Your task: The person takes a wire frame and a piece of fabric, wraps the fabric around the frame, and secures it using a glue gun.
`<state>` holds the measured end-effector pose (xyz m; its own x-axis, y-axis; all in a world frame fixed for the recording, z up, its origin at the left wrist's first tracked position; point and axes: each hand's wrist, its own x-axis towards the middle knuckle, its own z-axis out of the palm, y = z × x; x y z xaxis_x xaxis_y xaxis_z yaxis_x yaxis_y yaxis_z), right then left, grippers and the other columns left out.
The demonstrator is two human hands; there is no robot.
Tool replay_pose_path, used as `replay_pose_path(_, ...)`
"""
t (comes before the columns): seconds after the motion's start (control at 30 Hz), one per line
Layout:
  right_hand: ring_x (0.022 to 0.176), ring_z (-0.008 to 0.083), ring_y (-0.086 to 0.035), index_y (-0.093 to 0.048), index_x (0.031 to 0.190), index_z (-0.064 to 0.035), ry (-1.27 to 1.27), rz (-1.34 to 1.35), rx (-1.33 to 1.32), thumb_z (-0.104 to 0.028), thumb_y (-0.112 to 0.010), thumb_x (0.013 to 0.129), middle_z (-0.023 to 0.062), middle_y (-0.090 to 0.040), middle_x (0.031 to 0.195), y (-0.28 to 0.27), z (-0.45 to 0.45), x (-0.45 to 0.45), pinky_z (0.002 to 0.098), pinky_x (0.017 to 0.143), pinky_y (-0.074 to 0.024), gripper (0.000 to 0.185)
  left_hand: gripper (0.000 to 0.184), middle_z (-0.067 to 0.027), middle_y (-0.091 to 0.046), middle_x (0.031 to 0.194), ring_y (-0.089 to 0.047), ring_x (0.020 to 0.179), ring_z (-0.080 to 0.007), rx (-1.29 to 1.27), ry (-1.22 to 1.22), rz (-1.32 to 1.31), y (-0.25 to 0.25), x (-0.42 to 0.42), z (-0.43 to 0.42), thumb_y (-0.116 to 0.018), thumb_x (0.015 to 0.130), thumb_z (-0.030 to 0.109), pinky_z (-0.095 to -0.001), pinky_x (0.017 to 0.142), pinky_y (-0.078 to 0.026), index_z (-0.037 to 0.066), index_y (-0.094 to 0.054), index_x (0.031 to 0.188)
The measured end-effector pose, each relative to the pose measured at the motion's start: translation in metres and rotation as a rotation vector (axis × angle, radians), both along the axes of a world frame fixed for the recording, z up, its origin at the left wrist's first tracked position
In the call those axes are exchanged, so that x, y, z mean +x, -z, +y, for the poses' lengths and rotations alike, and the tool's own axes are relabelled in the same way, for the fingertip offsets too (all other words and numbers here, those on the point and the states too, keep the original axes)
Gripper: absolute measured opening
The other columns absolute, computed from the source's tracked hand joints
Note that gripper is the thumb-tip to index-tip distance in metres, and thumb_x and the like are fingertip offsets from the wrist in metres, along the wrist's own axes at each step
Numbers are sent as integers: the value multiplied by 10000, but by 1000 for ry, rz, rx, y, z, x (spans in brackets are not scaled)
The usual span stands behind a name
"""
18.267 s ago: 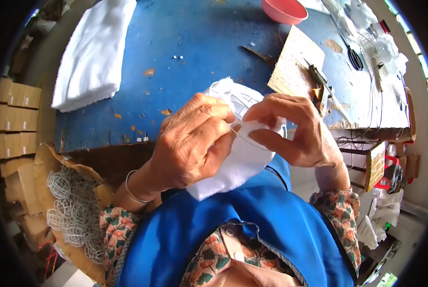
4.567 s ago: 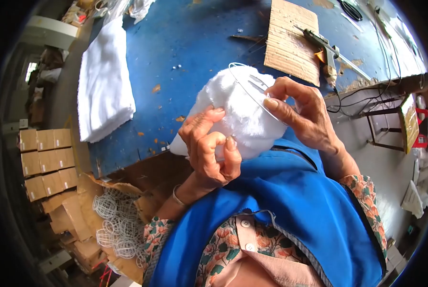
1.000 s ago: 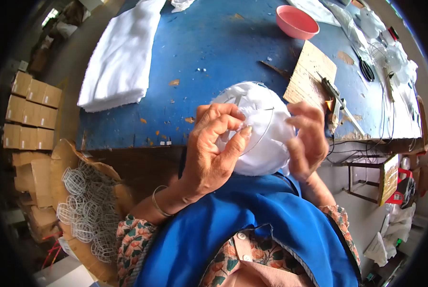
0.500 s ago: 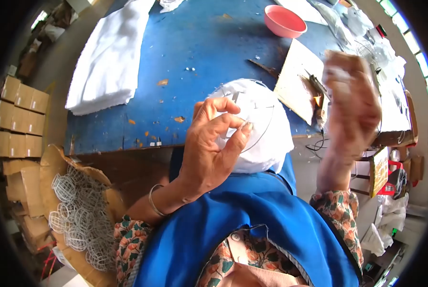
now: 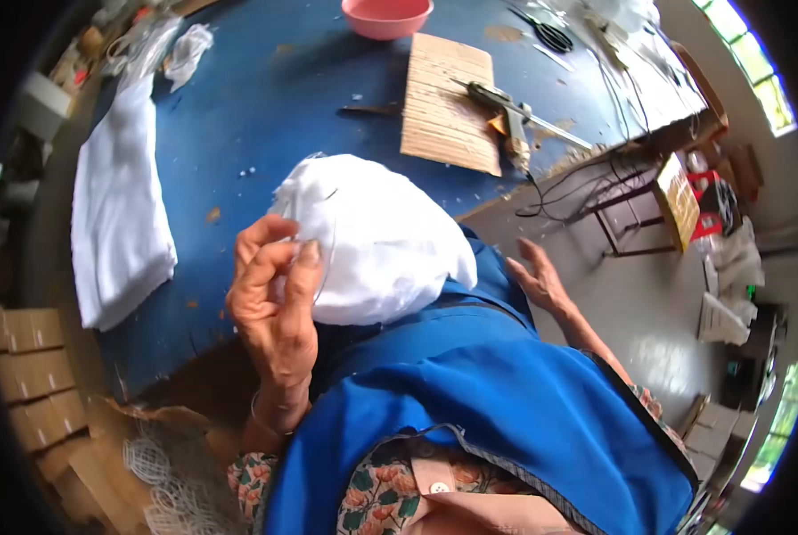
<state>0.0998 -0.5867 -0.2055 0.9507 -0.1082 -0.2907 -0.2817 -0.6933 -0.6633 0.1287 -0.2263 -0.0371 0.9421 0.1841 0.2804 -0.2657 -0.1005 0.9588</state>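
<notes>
A rounded white cloth-covered wire frame (image 5: pixel 385 236) rests between my lap and the table edge, with a thin wire ring showing on its left side. My left hand (image 5: pixel 278 294) is closed at that side, thumb and fingers pinched at the ring. What lies between the fingertips is partly hidden. Low on the right, beside my blue apron (image 5: pixel 417 357), hangs my right hand (image 5: pixel 541 276). Its fingers are apart and I see nothing in them.
On the blue table (image 5: pixel 229 116) are a folded white cloth stack (image 5: pixel 122 214), a pink bowl (image 5: pixel 387 18), corrugated cardboard (image 5: pixel 443 107), a glue gun (image 5: pixel 510 125) with a trailing cord, and black scissors (image 5: pixel 550 34). Wire frames (image 5: pixel 171 486) fill a carton lower left. A stool (image 5: pixel 675 205) stands right.
My right hand has dropped from above the table's right side to beside my lap. My view has turned right, and the left hand stays at the cloth-covered frame.
</notes>
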Motion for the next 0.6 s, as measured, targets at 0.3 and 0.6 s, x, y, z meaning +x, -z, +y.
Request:
replay_pose_path(0.3, 1288, 332, -385, -379, 1372, 1, -236, 256, 329, -608, -288, 938, 228, -421, 1373, 25, 43, 12, 373, 1079, -279, 753, 114, -93, -530, 1076, -500, 867, -106, -36, -3, -19, 7, -15, 3, -654, 855, 88, -219, 707, -430, -14, -631, 808)
replay_pose_path(0.6, 1218, 236, -412, -461, 1326, 6, 159, 351, 545, -665, -348, 896, 174, -481, 1323, 27, 33, 0, 343, 1035, -291, 804, 135, -93, -576, 1025, -501, 840, -138, 56, -69, -89, 17, -23, 0, -683, 832, 116, -250, 696, -411, 0, -633, 785)
